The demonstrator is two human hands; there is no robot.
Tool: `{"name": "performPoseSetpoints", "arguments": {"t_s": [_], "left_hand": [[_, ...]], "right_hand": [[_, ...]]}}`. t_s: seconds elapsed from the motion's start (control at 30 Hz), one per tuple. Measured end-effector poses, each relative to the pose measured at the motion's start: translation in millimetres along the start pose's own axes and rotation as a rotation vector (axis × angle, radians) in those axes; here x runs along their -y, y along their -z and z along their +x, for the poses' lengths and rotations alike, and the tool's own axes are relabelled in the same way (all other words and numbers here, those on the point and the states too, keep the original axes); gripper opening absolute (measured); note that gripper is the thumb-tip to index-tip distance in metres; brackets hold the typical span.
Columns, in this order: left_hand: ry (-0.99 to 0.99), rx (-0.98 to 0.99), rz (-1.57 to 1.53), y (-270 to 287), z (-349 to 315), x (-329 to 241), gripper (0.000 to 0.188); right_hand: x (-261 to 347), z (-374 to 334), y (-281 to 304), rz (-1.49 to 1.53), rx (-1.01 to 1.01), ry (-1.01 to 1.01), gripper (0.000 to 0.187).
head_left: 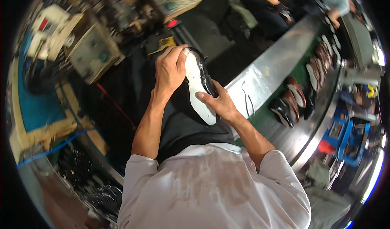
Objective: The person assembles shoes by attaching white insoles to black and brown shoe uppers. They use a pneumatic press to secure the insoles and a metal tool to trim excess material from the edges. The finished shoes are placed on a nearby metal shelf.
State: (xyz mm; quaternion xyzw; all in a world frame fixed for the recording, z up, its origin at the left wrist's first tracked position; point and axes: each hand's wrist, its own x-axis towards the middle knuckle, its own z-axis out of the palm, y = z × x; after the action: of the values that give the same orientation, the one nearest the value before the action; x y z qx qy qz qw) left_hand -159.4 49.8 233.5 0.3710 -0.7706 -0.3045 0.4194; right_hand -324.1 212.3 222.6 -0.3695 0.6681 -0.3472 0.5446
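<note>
Between my two hands is a black shoe upper point(206, 81) with its pale sole side point(196, 78) turned up toward me, held above my lap. My left hand point(170, 68) wraps its far end, the thumb pressed on the white surface near the tip. Lower down, my right hand point(219, 102) grips the other side, its thumb lying across the pale sole and its fingers hidden beneath. A pair of pincers point(248, 99) rests on the metal ledge just right of my right hand.
Brown and black shoes point(290, 103) sit on a green conveyor point(276, 91) at the right, beside the metal ledge point(264, 72). Machines with control boxes point(92, 52) stand at the far left. Another person's hand point(334, 18) reaches over the line's far end. Blue crates point(345, 139) are at right.
</note>
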Motion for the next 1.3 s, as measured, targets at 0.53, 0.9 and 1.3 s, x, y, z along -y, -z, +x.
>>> {"name": "performPoseSetpoints", "arguments": {"t_s": [0.53,0.9,1.3], "left_hand": [[0.380,-0.103,0.264,51.0,-65.3,64.9,0.027],[0.307,-0.059,0.187,27.2,-47.2,100.3,0.023],[0.540,-0.009,0.055,34.5,-50.0,110.3,0.028]], "right_hand": [[21.1,-34.9,-47.1,-1.039,0.187,0.666,0.096],[15.3,1.6,-6.8,-1.109,0.234,0.742,0.068],[28.3,24.8,1.5,-1.032,0.284,0.795,0.073]]}}
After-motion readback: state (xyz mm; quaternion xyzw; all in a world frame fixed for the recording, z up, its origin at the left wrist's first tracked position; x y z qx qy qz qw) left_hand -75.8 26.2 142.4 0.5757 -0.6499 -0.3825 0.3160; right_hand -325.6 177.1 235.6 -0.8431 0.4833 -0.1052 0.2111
